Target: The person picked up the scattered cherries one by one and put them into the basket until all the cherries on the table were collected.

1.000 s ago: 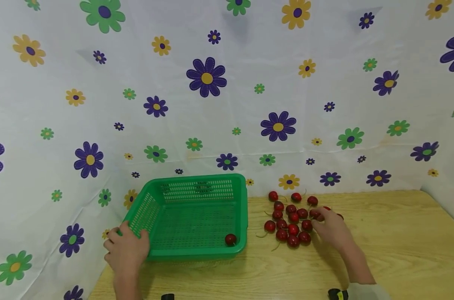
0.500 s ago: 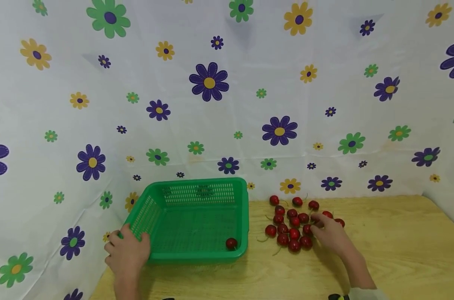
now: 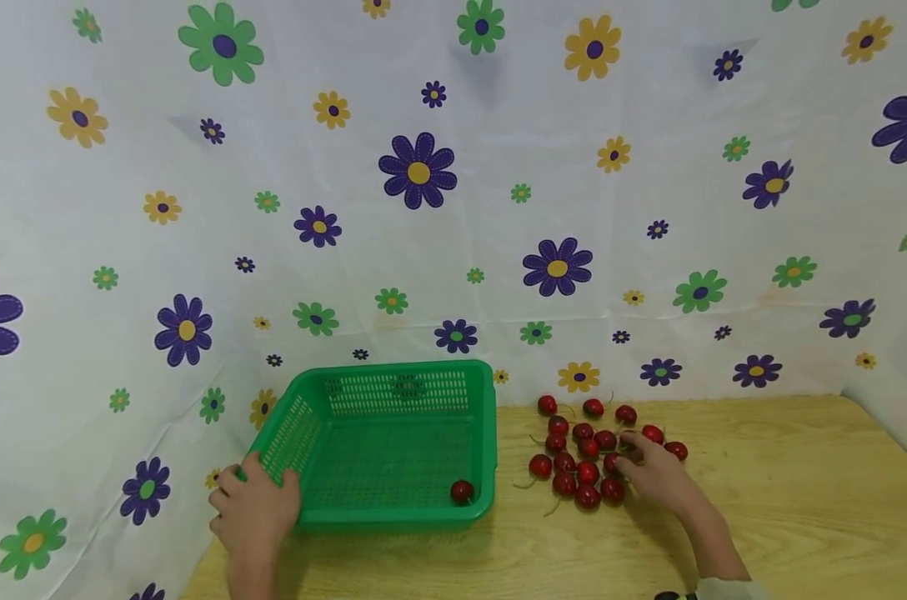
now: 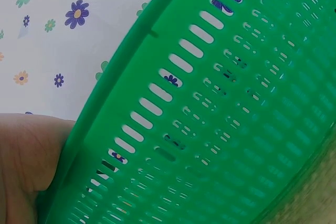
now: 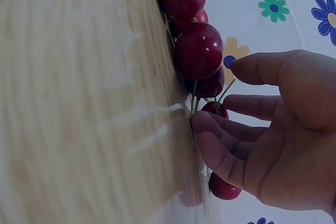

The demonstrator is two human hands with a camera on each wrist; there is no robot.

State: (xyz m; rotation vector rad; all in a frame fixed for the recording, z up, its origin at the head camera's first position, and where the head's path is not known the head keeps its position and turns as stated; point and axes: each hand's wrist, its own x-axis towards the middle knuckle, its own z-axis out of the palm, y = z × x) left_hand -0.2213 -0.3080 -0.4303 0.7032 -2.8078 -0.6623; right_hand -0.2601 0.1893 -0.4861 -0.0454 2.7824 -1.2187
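In the head view my left hand (image 3: 258,508) grips the left front corner of a green plastic basket (image 3: 393,523), its thumb at the rim. The left wrist view shows part of that hand (image 4: 23,161) against the rim and slotted wall (image 4: 157,116). One dark red cherry (image 3: 462,492) lies inside, at the front right corner. My right hand (image 3: 659,477) reaches in at the right side of a cluster of red cherries (image 3: 587,473). From the right wrist, its thumb (image 5: 265,69) stands apart from the loosely bent fingers, with no cherry held between them. Green stems rise near the fingertips.
The cherries lie loosely on a wooden table (image 3: 784,492), several with stems. Two cherries (image 3: 652,434) sit beyond my right hand, toward the right. A white cloth (image 3: 498,225) printed with flowers hangs behind the table and along its left side.
The head view has tilted, so everything sits slightly lower. My right hand has shifted a little left over the cherries, uncovering those on its right. My left hand stays on the basket.
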